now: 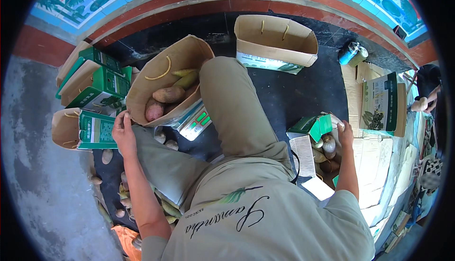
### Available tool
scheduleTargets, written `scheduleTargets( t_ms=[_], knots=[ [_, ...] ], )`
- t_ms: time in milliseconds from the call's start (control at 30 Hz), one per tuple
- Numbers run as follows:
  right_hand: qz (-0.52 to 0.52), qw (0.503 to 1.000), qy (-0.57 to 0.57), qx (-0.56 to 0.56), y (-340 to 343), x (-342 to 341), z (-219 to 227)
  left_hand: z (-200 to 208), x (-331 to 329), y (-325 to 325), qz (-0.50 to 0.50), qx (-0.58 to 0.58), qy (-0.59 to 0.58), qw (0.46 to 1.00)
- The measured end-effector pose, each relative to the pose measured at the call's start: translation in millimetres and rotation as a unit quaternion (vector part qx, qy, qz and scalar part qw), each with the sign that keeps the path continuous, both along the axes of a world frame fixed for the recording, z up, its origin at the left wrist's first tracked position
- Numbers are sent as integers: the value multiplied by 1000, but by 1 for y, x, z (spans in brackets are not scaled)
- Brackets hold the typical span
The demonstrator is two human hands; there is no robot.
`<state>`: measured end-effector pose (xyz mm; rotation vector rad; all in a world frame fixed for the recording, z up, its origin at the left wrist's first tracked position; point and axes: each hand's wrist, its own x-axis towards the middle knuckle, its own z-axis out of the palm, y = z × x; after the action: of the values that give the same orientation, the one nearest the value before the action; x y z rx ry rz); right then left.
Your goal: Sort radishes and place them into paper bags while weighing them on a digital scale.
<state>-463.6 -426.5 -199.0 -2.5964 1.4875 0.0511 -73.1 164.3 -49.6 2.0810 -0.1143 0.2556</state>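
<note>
In the head view, the left hand (pixel 124 132) is seen at the lower rim of a brown paper bag (pixel 163 78), which lies tilted on a small weighing scale (pixel 193 121). The fingers (pixel 119 117) are curled at the bag's edge; whether the paper is really pinched cannot be told. Inside the bag, several sweet potatoes (pixel 163 101) are seen, with yellowish corn cobs (pixel 186 77) above them.

The right hand (pixel 345 135) is placed on the upper edge of an opened green and white carton (pixel 316 140), which is also filled with vegetables. The fingers are bent over the flap, but how firmly it is held cannot be told.

Between the two hands, the person's bent leg in beige trousers (pixel 232 109) is seen. More potatoes (pixel 108 156) are scattered on the dark mat near the left forearm. A second, empty paper bag (pixel 277 40) stands further away, and green boxes (pixel 102 83) are stacked beside the first bag.
</note>
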Motion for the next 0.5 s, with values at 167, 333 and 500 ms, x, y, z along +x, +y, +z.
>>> scheduleTargets(
  t_ms=[167, 333, 500],
  knots=[
    [-8, 999, -41, 10, -4, -16, -9, -4, -2, 7, 1, 11, 0, 1000],
    [-122, 987, 93, 54, -20, -32, -22, -8, -2, 12, -6, -11, 2, 1000],
    [-134, 988, 53, 58, -24, -27, -21, -3, -3, 5, -14, 40, -11, 999]
  ],
)
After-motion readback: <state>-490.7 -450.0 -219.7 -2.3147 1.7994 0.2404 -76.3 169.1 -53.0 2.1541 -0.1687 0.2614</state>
